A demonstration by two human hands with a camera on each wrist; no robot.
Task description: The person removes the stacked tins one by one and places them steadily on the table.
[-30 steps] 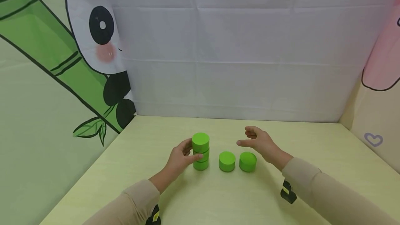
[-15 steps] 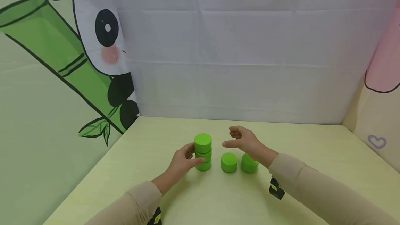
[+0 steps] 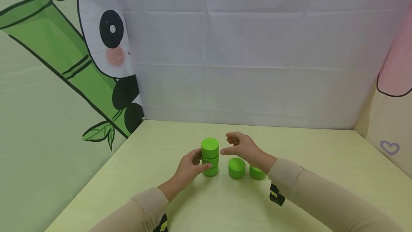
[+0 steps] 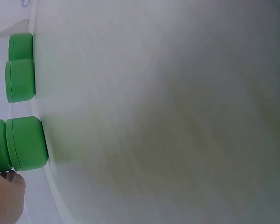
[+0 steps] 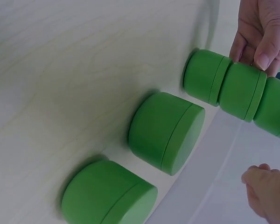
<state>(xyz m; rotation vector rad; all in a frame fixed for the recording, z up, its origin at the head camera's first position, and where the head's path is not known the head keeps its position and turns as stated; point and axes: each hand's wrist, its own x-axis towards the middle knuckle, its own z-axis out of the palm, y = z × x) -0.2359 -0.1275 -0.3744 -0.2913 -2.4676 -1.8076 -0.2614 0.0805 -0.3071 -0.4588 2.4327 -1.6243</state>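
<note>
Three green round lidded containers stand in an upright stack on the table, with the top container (image 3: 210, 146) uppermost. My left hand (image 3: 186, 169) holds the stack around the middle container (image 5: 241, 89), its thumb across the near side and its other fingers at the far left. My right hand (image 3: 247, 149) hovers just right of the top container, thumb and fingers apart and holding nothing. Beneath the right hand a single green container (image 3: 236, 168) sits on the table. Beside it is another container (image 3: 257, 173), partly hidden by the right wrist.
The pale wooden table (image 3: 135, 160) runs back to a white fabric wall (image 3: 244, 56). A panda and bamboo print covers the left side wall (image 3: 38, 110). On the right is a cream wall (image 3: 392, 128) with a pink print.
My right hand has moved left, from above the two single containers to beside the stack. The left hand keeps its hold on the stack. The head view has shifted slightly.
</note>
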